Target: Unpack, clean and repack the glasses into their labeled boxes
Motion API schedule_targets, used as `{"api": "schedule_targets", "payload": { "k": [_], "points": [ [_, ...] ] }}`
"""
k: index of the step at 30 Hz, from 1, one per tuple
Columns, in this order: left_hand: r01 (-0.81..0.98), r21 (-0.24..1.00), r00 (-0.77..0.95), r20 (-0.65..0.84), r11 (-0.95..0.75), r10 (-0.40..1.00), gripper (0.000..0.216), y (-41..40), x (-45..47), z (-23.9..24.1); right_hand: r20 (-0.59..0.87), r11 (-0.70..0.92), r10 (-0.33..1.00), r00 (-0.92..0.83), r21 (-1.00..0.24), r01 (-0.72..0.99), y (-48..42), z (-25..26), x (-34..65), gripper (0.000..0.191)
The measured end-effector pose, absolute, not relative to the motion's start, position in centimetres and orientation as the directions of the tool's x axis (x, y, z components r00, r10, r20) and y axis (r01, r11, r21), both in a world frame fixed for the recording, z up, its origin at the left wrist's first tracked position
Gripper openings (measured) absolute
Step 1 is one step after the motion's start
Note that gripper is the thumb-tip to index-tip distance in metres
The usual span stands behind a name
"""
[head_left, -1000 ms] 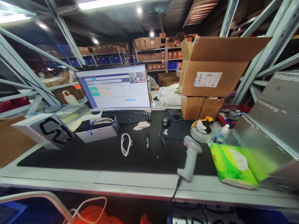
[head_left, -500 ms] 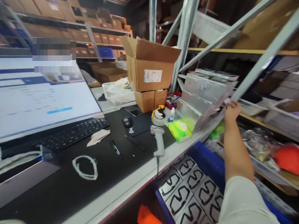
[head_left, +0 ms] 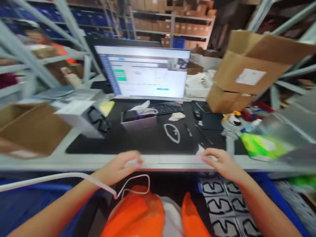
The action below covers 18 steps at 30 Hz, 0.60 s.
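Note:
My right hand (head_left: 218, 161) pinches a small white slip of paper (head_left: 200, 152) between thumb and fingers, just over the desk's front edge. Across from it, my left hand (head_left: 124, 164) is raised over the same edge, its thumb and fingers curved with a gap between them. Motion blurs it, and I make out nothing in it. A coiled white cable (head_left: 172, 133) lies on the black desk mat (head_left: 145, 143) between and beyond the hands. Left of it sits an open shallow box (head_left: 139, 122) with dark and pale contents.
Behind the mat stands a monitor (head_left: 148, 74) with a keyboard (head_left: 168, 107). Cartons (head_left: 249, 65) and a green tissue pack (head_left: 261, 144) are at right. An open carton (head_left: 37, 128) and a white box (head_left: 79, 115) flank the left. Blue bins (head_left: 283, 200) stand below the desk.
The view has swung left to face the monitor. My right hand has come from the silver boxes at right to the desk's front edge with the slip. My left hand is now in view.

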State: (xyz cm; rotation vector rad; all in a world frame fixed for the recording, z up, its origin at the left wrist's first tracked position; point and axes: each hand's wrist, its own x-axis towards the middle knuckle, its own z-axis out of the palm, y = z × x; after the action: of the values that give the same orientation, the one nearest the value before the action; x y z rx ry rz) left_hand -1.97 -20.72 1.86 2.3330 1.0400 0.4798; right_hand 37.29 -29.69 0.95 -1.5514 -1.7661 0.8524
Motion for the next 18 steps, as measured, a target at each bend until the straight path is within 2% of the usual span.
{"api": "schedule_targets", "payload": {
  "k": [1,3,4,5,9,11,13,15,17,18],
  "points": [
    [0.488,0.630,0.714,0.111,-0.604,0.692,0.043,-20.6,-2.2,1.9,0.008,0.150,0.971,-0.240,-0.802,0.579,-28.1,1.3,33.7,0.020],
    [0.303,0.692,0.828,0.149,-0.655,0.541,0.075,-19.5,-1.5,1.9,-0.013,0.241,0.906,-0.424,-0.806,0.541,-25.2,2.4,28.0,0.018],
    [0.249,0.726,0.846,0.159,-0.642,0.508,0.088,-18.7,-0.9,1.8,-0.004,0.276,0.880,-0.475,-0.810,0.518,-23.8,2.9,25.9,0.018],
    [0.230,0.764,0.847,0.148,-0.603,0.511,0.091,-17.9,-0.3,1.8,0.021,0.308,0.866,-0.500,-0.810,0.499,-22.5,3.5,24.3,0.018],
    [0.249,0.869,0.766,0.093,-0.427,0.636,0.045,-14.7,-0.8,1.6,0.231,0.443,0.876,-0.424,-0.735,0.514,-17.2,4.9,20.9,0.014],
    [0.297,0.859,0.706,0.096,-0.417,0.701,0.039,-12.5,-2.4,1.5,0.305,0.493,0.862,-0.404,-0.689,0.532,-14.3,5.0,19.5,0.013],
    [0.359,0.780,0.624,0.207,-0.512,0.753,0.038,-9.6,-4.3,1.5,0.357,0.530,0.846,-0.397,-0.651,0.544,-11.6,5.0,17.9,0.014],
    [0.493,0.590,0.498,0.411,-0.639,0.764,0.034,-6.3,-6.1,1.4,0.423,0.561,0.827,-0.369,-0.592,0.578,-9.5,5.1,16.6,0.015],
    [0.675,0.363,0.381,0.575,-0.643,0.724,0.032,-3.2,-7.3,1.0,0.491,0.584,0.803,-0.339,-0.532,0.613,-8.5,5.2,16.3,0.021],
    [0.749,0.286,0.341,0.607,-0.598,0.718,0.033,-2.0,-7.6,0.7,0.517,0.587,0.794,-0.321,-0.515,0.625,-8.4,5.1,16.6,0.025]
  ]
}}
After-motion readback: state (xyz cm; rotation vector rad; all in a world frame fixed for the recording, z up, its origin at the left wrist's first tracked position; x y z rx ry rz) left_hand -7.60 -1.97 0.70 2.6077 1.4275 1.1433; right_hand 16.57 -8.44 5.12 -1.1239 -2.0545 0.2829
